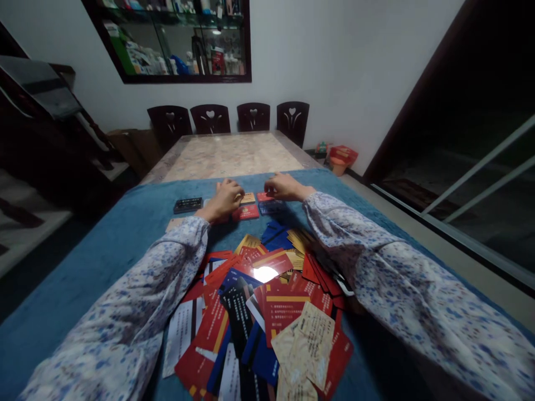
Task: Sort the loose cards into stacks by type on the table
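Both my arms, in flowered sleeves, reach forward over a blue cloth [104,245]. My left hand [223,199] is curled, its fingers on a yellow card [248,197], with a red card [246,212] just below it. My right hand [283,186] is curled too, its fingertips touching a red card [264,196] above a dark blue card [272,207]. A black card [188,205] lies apart to the left. Between my forearms spreads a loose pile of cards [267,312], red, blue, black, white and beige, overlapping one another.
Beyond the cloth the marble tabletop [228,156] runs to several dark chairs [229,118] at the far end. A glass cabinet [179,39] hangs on the wall. A red bin [343,157] stands on the floor at right, by a glass door [480,184].
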`<action>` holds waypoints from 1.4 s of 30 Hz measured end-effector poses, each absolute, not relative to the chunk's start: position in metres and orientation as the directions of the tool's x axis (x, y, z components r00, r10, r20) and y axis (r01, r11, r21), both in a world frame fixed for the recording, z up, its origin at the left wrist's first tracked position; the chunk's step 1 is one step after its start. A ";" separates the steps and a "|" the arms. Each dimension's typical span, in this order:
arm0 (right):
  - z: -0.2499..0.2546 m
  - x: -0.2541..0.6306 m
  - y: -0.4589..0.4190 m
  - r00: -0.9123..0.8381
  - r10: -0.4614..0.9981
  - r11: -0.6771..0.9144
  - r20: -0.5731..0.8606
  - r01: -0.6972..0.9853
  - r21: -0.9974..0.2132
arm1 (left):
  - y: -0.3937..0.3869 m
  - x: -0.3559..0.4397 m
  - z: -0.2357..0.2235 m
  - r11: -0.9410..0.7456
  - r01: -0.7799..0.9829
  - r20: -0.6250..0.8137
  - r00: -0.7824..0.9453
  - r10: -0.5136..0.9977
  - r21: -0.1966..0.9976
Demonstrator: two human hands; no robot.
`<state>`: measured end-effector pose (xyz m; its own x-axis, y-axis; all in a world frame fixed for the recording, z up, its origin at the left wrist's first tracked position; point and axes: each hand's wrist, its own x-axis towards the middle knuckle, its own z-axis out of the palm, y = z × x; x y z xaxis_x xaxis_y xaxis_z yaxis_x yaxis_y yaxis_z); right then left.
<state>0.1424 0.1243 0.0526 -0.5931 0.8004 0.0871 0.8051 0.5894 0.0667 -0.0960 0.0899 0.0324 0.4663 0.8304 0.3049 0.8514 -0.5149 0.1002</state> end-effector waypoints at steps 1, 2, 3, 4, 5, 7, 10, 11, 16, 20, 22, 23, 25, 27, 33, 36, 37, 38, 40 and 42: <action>0.053 0.146 0.121 -0.590 0.801 0.585 0.101 0.807 0.077 | 0.087 -0.092 0.033 -0.529 0.843 0.311 0.480 0.820 0.095; 0.053 0.149 0.117 -0.586 0.802 0.580 0.114 0.810 0.086 | 0.084 -0.088 0.034 -0.541 0.837 0.319 0.490 0.811 0.089; 0.053 0.152 0.112 -0.582 0.804 0.575 0.121 0.813 0.092 | 0.081 -0.084 0.035 -0.554 0.829 0.328 0.501 0.800 0.084; 0.054 0.155 0.108 -0.577 0.807 0.569 0.124 0.817 0.096 | 0.078 -0.080 0.035 -0.566 0.820 0.338 0.511 0.790 0.083; 0.054 0.159 0.103 -0.569 0.812 0.561 0.128 0.822 0.097 | 0.076 -0.075 0.035 -0.575 0.814 0.349 0.516 0.782 0.084; 0.056 0.166 0.094 -0.556 0.820 0.548 0.132 0.831 0.098 | 0.071 -0.066 0.035 -0.599 0.796 0.363 0.536 0.762 0.082; 0.060 0.176 0.078 -0.555 0.823 0.546 0.116 0.831 0.106 | 0.063 -0.053 0.033 -0.646 0.760 0.370 0.582 0.724 0.068; 0.062 0.179 0.073 -0.552 0.826 0.542 0.112 0.833 0.108 | 0.061 -0.049 0.033 -0.662 0.747 0.364 0.600 0.712 0.063; 0.065 0.198 0.049 -0.527 0.843 0.519 0.112 0.850 0.090 | 0.047 -0.025 0.028 -0.733 0.675 0.373 0.663 0.649 0.077; 0.062 0.215 0.033 -0.490 0.864 0.484 0.116 0.872 0.074 | 0.036 -0.006 0.024 -0.773 0.630 0.372 0.701 0.608 0.077; 0.060 0.225 0.026 -0.471 0.874 0.466 0.120 0.882 0.075 | 0.032 0.004 0.023 -0.796 0.601 0.371 0.724 0.582 0.076; 0.059 0.230 0.022 -0.464 0.879 0.458 0.113 0.886 0.074 | 0.030 0.008 0.022 -0.807 0.585 0.372 0.734 0.568 0.078; 0.056 0.240 0.015 -0.446 0.890 0.441 0.098 0.895 0.070 | 0.027 0.017 0.021 -0.828 0.555 0.379 0.751 0.540 0.079; 0.053 0.251 0.007 -0.424 0.901 0.420 0.093 0.906 0.060 | 0.024 0.026 0.019 -0.848 0.524 0.390 0.768 0.509 0.074; 0.040 0.285 -0.012 -0.397 0.910 0.396 0.122 0.918 0.029 | 0.015 0.049 0.015 -0.897 0.438 0.409 0.809 0.423 0.063; 0.033 0.300 -0.021 -0.386 0.913 0.386 0.135 0.922 0.025 | 0.011 0.060 0.014 -0.907 0.413 0.408 0.818 0.407 0.078; 0.031 0.304 -0.024 -0.384 0.912 0.385 0.142 0.923 0.023 | 0.009 0.064 0.014 -0.909 0.408 0.401 0.822 0.405 0.083; 0.029 0.308 -0.027 -0.385 0.910 0.387 0.152 0.922 0.018 | 0.008 0.067 0.014 -0.911 0.404 0.392 0.827 0.404 0.086; 0.025 0.315 -0.033 -0.392 0.905 0.397 0.166 0.918 0.002 | 0.005 0.072 0.013 -0.914 0.395 0.363 0.842 0.400 0.091; 0.021 0.321 -0.040 -0.376 0.908 0.384 0.186 0.923 -0.004 | 0.003 0.077 0.013 -0.919 0.383 0.331 0.858 0.393 0.098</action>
<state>0.3207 -0.0400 0.0209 -0.3764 0.9076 0.1861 0.9235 0.3837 -0.0035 0.0772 0.0029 0.0131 0.8579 0.3929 0.3310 0.3830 -0.9186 0.0977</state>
